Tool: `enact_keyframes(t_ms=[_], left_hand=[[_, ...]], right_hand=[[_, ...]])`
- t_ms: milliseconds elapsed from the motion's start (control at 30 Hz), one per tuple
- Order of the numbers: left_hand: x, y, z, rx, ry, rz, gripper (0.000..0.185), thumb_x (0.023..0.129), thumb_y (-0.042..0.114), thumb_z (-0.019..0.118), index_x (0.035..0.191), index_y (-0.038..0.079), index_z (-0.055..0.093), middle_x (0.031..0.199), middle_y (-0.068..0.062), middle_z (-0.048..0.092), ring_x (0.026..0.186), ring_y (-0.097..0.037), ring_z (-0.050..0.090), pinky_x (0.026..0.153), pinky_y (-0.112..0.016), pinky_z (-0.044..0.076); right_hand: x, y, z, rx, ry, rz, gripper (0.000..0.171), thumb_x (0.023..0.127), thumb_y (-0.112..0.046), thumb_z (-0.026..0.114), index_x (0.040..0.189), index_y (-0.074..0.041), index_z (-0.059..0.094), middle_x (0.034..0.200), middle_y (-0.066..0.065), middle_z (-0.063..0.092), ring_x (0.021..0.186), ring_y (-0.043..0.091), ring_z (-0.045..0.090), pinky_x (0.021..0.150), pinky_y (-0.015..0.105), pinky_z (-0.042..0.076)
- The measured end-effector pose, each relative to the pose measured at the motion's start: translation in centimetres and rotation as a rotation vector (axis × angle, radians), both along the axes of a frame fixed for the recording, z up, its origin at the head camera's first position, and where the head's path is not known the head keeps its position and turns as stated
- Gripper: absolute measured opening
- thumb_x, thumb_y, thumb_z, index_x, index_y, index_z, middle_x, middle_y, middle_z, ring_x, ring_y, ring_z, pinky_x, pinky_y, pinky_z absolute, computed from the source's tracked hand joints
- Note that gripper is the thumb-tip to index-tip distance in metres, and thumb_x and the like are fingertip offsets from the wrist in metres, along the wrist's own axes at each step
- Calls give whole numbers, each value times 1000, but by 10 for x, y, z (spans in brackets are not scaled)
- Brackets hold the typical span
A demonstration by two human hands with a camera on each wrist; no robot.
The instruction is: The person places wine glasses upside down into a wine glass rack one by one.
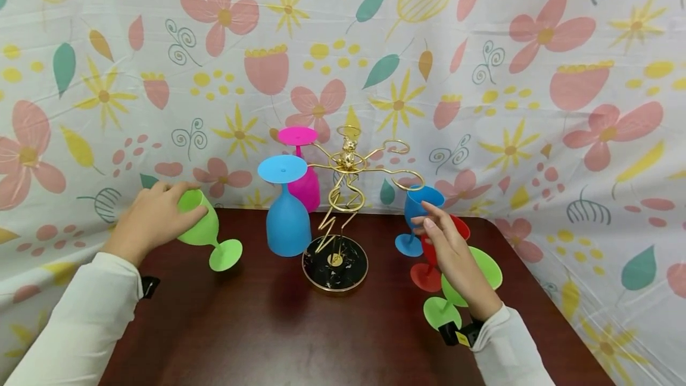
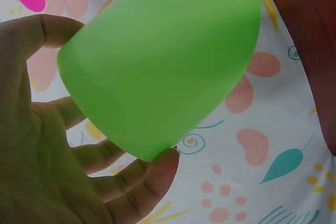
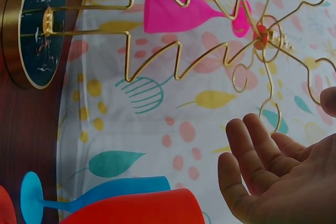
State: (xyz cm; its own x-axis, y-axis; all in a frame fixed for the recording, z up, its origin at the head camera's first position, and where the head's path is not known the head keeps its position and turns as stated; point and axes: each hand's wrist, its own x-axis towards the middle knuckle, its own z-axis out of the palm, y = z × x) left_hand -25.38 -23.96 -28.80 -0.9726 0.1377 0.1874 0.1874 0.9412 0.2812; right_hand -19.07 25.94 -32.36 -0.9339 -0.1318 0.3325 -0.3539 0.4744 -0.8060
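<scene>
My left hand (image 1: 155,216) grips a light green plastic goblet (image 2: 163,66) around its rim, fingers and thumb on opposite sides. The goblet is tilted, its foot pointing down toward the table's left side. On the right, my right hand (image 1: 455,255) hovers palm inward with relaxed fingers, holding nothing. Under and beside it stand a blue goblet (image 1: 409,245), a red goblet (image 1: 427,277) and another green goblet (image 1: 486,264), all upright. A gold wire goblet rack (image 1: 346,198) stands mid-table; a light blue goblet (image 1: 288,225) and a pink goblet (image 1: 305,189) hang upside down from its left arms.
The rack's round black base (image 1: 348,270) with a gold edge rests on the dark brown table (image 1: 332,338). Several curled gold arms spread from its top, near a small gold bear figure (image 1: 348,151). A flower-patterned curtain (image 1: 332,34) hangs behind the table.
</scene>
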Motion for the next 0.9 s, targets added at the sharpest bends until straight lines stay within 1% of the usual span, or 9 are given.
enact_keyframes(t_ms=[133, 267, 333, 400, 500, 633, 700, 767, 900], left_hand=[[10, -3, -6, 41, -3, -13, 64, 97, 56, 42, 143, 12, 46, 132, -32, 43, 111, -56, 37, 83, -68, 35], [17, -9, -17, 105, 2, -54, 61, 101, 49, 39, 144, 7, 43, 133, -35, 43, 118, -57, 36, 92, -69, 27], [20, -12, -24, 166, -5, -82, 58, 103, 46, 38, 145, 6, 42, 133, -34, 46, 119, -54, 40, 93, -67, 30], [23, -15, -32, 242, -50, -104, 59, 104, 46, 35, 147, 6, 40, 135, -32, 46, 122, -50, 42, 92, -65, 35], [26, -16, -47, 389, -171, -122, 62, 104, 49, 32, 150, 8, 35, 140, -28, 43, 119, -46, 47, 85, -56, 45], [28, -15, -68, 538, -320, -109, 64, 104, 52, 30, 152, 9, 31, 139, -24, 41, 109, -38, 49, 73, -45, 49], [29, -14, -77, 586, -370, -114, 64, 104, 52, 30, 151, 8, 30, 138, -24, 41, 107, -35, 50, 71, -43, 50], [30, -12, -84, 616, -414, -121, 64, 104, 51, 30, 152, 7, 30, 139, -24, 39, 110, -35, 49, 72, -45, 51], [32, -7, -95, 648, -454, -127, 63, 105, 50, 30, 151, 6, 30, 141, -23, 38, 112, -35, 48, 72, -46, 51]], right_hand=[[-1, -2, 3, 3, 5, -1, 49, 107, -38, 34, 153, -23, 25, 135, 7, 49, 121, 26, 50, 97, 29, 39], [0, -3, 1, -5, -6, 9, 50, 107, -39, 35, 153, -22, 25, 135, 7, 49, 122, 27, 49, 100, 35, 39], [1, -4, 0, -10, -11, 14, 51, 107, -38, 35, 153, -21, 25, 136, 7, 49, 123, 27, 49, 100, 32, 40], [1, -5, -1, -13, -14, 16, 51, 107, -38, 35, 153, -21, 25, 135, 7, 49, 123, 27, 49, 98, 26, 39], [1, -7, 0, -17, -14, 16, 50, 107, -38, 35, 153, -21, 25, 135, 9, 48, 122, 27, 49, 98, 23, 39], [2, -11, 1, -15, -13, 26, 50, 107, -37, 36, 153, -22, 25, 134, 9, 49, 122, 27, 50, 101, 30, 38], [2, -13, 2, -16, -19, 32, 49, 107, -36, 37, 153, -23, 25, 134, 7, 49, 123, 27, 49, 101, 29, 38], [3, -15, 2, -22, -23, 40, 49, 107, -36, 37, 153, -24, 25, 134, 5, 48, 124, 27, 49, 100, 25, 38], [5, -17, 2, -43, -33, 44, 49, 107, -36, 37, 153, -25, 25, 135, 5, 48, 124, 25, 47, 99, 23, 38]])
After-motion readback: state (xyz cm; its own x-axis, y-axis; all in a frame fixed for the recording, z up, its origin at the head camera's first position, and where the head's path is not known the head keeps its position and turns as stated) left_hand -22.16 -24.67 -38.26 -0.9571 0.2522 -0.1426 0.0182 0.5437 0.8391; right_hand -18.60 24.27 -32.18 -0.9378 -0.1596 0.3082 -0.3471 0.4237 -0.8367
